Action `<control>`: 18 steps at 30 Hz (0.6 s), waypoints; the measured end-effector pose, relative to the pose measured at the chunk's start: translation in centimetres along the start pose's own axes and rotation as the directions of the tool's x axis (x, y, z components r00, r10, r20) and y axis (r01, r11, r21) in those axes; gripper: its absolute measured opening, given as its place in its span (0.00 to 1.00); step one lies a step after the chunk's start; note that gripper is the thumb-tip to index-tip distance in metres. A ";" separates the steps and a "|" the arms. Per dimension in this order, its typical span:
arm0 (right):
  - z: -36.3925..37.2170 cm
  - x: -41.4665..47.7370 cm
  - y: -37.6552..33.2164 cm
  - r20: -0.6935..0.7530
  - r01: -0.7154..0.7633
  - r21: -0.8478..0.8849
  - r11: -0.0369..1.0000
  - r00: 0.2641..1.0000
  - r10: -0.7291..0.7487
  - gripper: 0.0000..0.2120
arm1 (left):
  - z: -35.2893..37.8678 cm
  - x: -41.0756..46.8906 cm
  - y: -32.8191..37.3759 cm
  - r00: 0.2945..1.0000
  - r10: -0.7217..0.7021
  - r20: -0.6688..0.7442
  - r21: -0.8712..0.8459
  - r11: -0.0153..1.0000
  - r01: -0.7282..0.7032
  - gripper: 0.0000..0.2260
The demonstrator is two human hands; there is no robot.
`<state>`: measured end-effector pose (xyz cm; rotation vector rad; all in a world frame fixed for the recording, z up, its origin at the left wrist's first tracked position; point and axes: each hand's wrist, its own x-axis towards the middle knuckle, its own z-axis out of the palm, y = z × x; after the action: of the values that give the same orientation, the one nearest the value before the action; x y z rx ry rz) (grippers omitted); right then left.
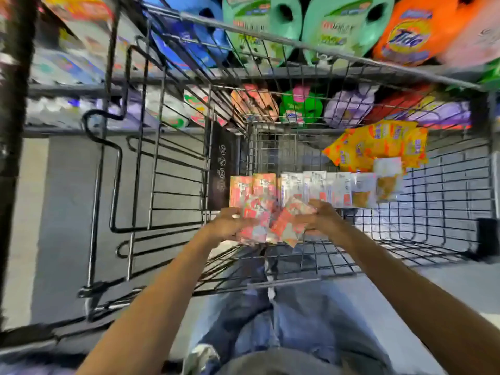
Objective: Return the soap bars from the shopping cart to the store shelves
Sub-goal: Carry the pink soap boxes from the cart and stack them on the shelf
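Jeans (297, 320) and two bare forearms (151, 293) fill the bottom of the view, reaching forward over the near rim of a wire shopping cart (178, 163). Fingers of the left hand (227, 226) curl round a pink-and-orange soap pack (255, 220), and the right hand (322, 216) grips a matching second pack (288, 226). Both are held close together just above the cart floor. The job looks well short of done. Neither held pack has reached a shelf, and a row of goods stands in the cart just beyond the hands: pink boxes (253, 189) on the left, white packs (316, 188) in the middle, and clear-fronted packs (387, 180) with tan contents on the right. Yellow packets (378, 147) lie behind that row; whether they are soap cannot be told. Store shelves (67, 89) run past the far side of the cart, carrying green detergent jugs (257, 25) and an orange Tide jug (405, 36) above, with colourful pouches (300, 106) on the level below. Motion blur smears every label on the packs, so the brand is unreadable, and each hand may hold more than one bar. No soap section can be picked out, and the shelves are cut off at the top and sides.
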<state>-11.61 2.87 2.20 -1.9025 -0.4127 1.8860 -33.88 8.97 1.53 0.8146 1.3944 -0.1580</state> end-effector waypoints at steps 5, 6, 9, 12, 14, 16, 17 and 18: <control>-0.8 -5.5 -1.2 -0.132 0.207 0.258 0.944 0.975 -0.178 0.05 | -0.7 -3.6 2.2 0.980 0.199 -0.021 -0.042 0.979 -0.200 0.25; -0.9 -6.5 -0.8 -0.171 0.247 0.273 0.930 0.963 -0.206 0.04 | -0.9 -4.1 2.3 0.970 0.244 -0.017 -0.047 0.968 -0.245 0.25; -0.8 -9.9 1.9 -0.355 0.432 0.364 0.825 0.883 -0.306 0.10 | -0.1 -6.8 2.9 0.942 0.335 0.014 -0.049 0.941 -0.334 0.21; 0.4 -14.1 5.2 -0.502 0.535 0.431 0.727 0.811 -0.299 0.12 | 1.4 -9.5 3.0 0.910 0.401 0.103 -0.078 0.916 -0.394 0.10; 1.6 -16.5 7.6 -0.578 0.570 0.479 0.668 0.777 -0.249 0.13 | 2.6 -10.9 2.9 0.886 0.429 0.178 -0.090 0.903 -0.419 0.10; 2.7 -18.6 10.1 -0.644 0.603 0.505 0.618 0.740 -0.196 0.29 | 4.2 -11.4 2.4 0.865 0.439 0.244 -0.053 0.896 -0.440 0.19; 3.1 -19.7 11.4 -0.670 0.622 0.518 0.587 0.722 -0.173 0.37 | 5.3 -11.6 2.1 0.859 0.433 0.273 -0.016 0.895 -0.446 0.18; 3.6 -20.5 12.7 -0.688 0.638 0.525 0.563 0.708 -0.160 0.39 | 6.2 -11.9 2.0 0.851 0.420 0.315 0.009 0.895 -0.446 0.12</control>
<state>-16.96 -17.95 13.79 -1.4746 0.1086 0.8375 -30.33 2.50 12.92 1.1057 0.8880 0.0118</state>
